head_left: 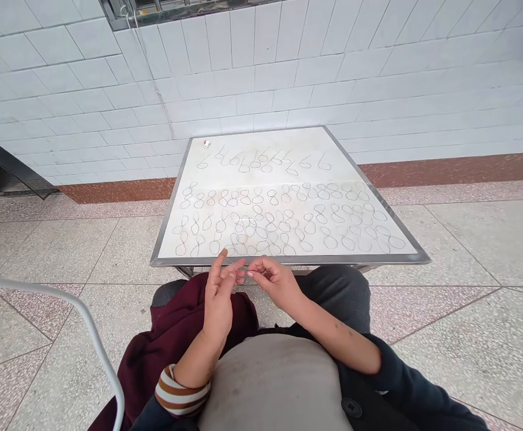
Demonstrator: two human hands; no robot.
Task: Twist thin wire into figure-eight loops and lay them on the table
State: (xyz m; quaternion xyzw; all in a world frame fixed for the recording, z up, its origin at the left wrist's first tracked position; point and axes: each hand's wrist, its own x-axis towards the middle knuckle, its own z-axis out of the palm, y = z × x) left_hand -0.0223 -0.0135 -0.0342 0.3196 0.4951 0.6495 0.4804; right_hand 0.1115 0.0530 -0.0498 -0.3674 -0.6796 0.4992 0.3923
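Just over the table's near edge, my left hand (220,293) has its thumb bent against its fingers, with the index finger raised and a tan cover on its tip. My right hand (274,281) pinches with thumb and forefinger close beside it. A thin dark wire (245,271) runs between the two sets of fingertips; its full shape is hidden. Beyond my hands, several thin wire figure-eights (272,197) lie in rows on the white tabletop (261,143). Farther back are several single wire loops with straight tails (305,163).
A small white and red object (206,143) sits at the table's far left corner. The metal-edged table stands near a white tiled wall (279,90). A grey curved tube (77,302) rises at my left. Dark red cloth (167,347) covers my left leg.
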